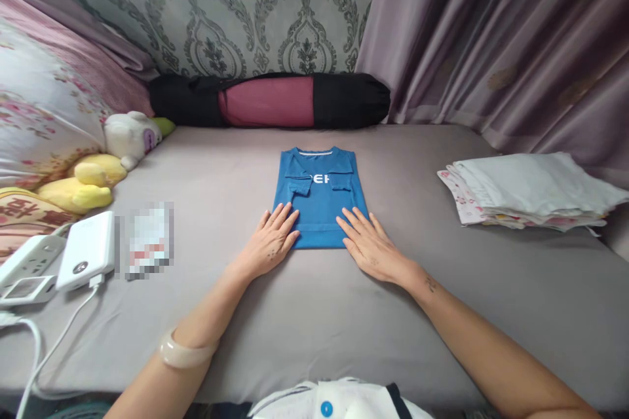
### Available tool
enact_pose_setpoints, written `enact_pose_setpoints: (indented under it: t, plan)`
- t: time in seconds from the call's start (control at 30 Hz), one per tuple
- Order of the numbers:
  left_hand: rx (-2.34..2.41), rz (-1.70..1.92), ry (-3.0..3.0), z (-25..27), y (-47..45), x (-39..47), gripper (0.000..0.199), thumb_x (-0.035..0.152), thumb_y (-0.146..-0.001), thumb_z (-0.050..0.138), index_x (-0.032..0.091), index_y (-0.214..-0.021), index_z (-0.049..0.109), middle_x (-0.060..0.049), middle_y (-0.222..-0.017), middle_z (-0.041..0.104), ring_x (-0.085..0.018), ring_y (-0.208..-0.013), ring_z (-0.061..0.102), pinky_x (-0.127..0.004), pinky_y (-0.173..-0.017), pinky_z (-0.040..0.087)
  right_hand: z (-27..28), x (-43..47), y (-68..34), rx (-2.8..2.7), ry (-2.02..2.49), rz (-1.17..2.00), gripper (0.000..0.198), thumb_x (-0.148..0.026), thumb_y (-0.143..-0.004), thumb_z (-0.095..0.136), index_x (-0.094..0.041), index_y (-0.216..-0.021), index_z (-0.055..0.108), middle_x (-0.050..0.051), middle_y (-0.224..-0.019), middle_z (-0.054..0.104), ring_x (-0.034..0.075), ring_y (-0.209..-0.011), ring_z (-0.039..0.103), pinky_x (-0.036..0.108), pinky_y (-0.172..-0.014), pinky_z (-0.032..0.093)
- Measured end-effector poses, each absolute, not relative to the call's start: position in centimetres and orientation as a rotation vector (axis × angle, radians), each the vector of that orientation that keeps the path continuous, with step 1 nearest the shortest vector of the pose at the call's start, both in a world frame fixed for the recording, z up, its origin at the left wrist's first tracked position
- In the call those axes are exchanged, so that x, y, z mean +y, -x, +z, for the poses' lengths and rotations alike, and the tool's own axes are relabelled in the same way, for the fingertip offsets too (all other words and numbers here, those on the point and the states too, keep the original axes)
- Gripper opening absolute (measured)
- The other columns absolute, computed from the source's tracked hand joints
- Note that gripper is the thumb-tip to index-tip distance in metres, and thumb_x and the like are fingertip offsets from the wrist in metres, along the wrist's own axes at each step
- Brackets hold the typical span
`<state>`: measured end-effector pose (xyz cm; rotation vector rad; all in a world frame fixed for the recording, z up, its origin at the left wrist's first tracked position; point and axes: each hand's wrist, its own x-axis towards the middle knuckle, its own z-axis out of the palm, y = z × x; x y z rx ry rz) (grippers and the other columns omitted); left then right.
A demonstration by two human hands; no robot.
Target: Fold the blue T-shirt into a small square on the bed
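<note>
A blue T-shirt (319, 213) lies folded into a neat rectangle on the grey sheet (304, 321), its collar pointing away from me. Both short sleeves are turned inward over the chest and partly cover white lettering. The hem end nearest me shows a folded band. My left hand (272, 239) rests flat with fingers stretched out, its fingertips on the shirt's lower left edge. On the lower right edge lies my right hand (368, 243), likewise flat with its fingers spread. Neither hand grips anything.
A stack of folded cloths (531, 190) sits at the right. Along the wall lies a long black-and-red bag (268, 101). To the left are plush toys (130, 137), a white power bank (87, 252) with a cable, a power strip (34, 262) and a blurred-out item (149, 239).
</note>
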<state>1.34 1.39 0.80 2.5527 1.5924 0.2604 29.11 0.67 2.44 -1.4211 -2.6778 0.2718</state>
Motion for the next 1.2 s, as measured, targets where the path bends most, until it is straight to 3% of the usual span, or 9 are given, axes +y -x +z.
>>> enact_pose_setpoints:
  t: [0.3,0.67,0.87,0.97,1.03,1.2]
  plan:
    - [1.701,0.393,-2.52,1.7,-0.5,1.2,0.055,0.044,-0.099,0.024,0.019,-0.147,0.028,-0.012,-0.152,0.029,-0.023,-0.143,0.021,-0.051,-0.115,0.016,2.9,0.4,-30.4,-2.548,1.562,0.285,0.057,-0.036,-0.101,0.019,-0.018,-0.152,0.003,0.007,-0.155,0.01,0.021,-0.142,0.005,0.051,-0.116,0.01]
    - [1.651,0.263,-2.471,0.4,0.0,1.5,0.055,0.046,-0.099,0.021,0.021,-0.147,0.027,-0.01,-0.154,0.027,-0.023,-0.143,0.019,-0.051,-0.115,0.017,1.7,0.6,-30.7,-2.575,1.611,0.259,0.058,-0.039,-0.101,0.019,-0.014,-0.152,0.007,0.009,-0.154,0.012,0.021,-0.142,0.007,0.051,-0.115,0.013]
    - [1.646,0.413,-2.487,1.1,0.0,1.3,0.054,0.05,-0.097,0.027,0.022,-0.143,0.035,-0.013,-0.151,0.031,-0.026,-0.141,0.025,-0.054,-0.113,0.018,1.6,0.6,-30.7,-2.538,1.595,0.243,0.059,-0.04,-0.1,0.021,-0.017,-0.153,0.007,0.009,-0.154,0.015,0.023,-0.141,0.01,0.052,-0.115,0.015]
    - [1.568,0.535,-2.532,2.1,-0.1,1.0,0.051,0.054,-0.093,0.039,0.024,-0.132,0.049,-0.013,-0.144,0.041,-0.028,-0.132,0.037,-0.053,-0.11,0.027,2.4,0.4,-30.8,-2.505,1.52,0.216,0.058,-0.039,-0.1,0.029,-0.018,-0.152,0.015,0.009,-0.153,0.019,0.023,-0.141,0.012,0.052,-0.115,0.013]
    - [1.51,0.578,-2.555,2.7,-0.3,0.8,0.048,0.057,-0.088,0.048,0.025,-0.122,0.057,-0.012,-0.133,0.05,-0.028,-0.121,0.045,-0.049,-0.103,0.035,3.1,0.2,-30.9,-2.488,1.42,0.175,0.054,-0.038,-0.097,0.038,-0.019,-0.147,0.03,0.008,-0.151,0.026,0.023,-0.14,0.019,0.05,-0.115,0.014]
    - [1.345,0.508,-2.582,3.4,-0.4,0.6,0.033,0.053,-0.085,0.056,0.028,-0.104,0.065,-0.007,-0.111,0.06,-0.023,-0.103,0.052,-0.04,-0.089,0.041,4.2,0.0,-31.0,-2.493,1.225,0.193,0.026,-0.03,-0.091,0.055,-0.025,-0.116,0.063,0.005,-0.129,0.055,0.023,-0.123,0.044,0.043,-0.106,0.032]
